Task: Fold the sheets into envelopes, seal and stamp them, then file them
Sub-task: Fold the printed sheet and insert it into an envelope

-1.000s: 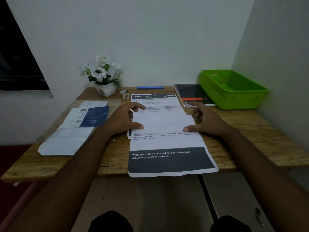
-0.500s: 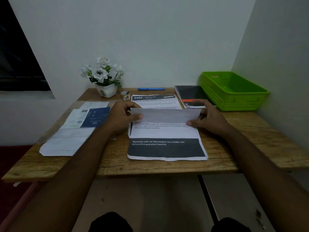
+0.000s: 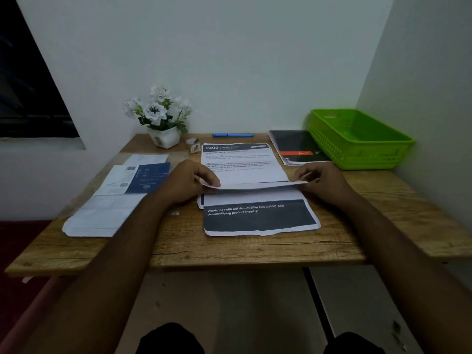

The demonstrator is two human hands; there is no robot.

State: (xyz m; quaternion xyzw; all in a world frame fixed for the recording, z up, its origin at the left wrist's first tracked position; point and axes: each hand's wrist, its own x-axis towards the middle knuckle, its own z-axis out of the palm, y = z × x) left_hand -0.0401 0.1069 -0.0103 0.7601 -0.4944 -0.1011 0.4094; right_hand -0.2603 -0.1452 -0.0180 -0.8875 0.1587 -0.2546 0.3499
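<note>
pinching the raised flap of the sheet (image 3: 260, 218) at mid-frame, the left hand (image 3: 187, 185) is gripping its left corner and the right hand (image 3: 324, 180) its right. if one side is leading, the crease is likely going crooked, skewing the envelope. the wooden desk (image 3: 229, 249) is sitting in a dim white-walled corner, green basket (image 3: 357, 154) at right of frame.

We reach both bare forearms forward side by side, our left grip (image 3: 186, 182) and right grip (image 3: 324, 180), knuckles up, each pinching one end of the raised flap of the sheet (image 3: 255, 186).
</note>
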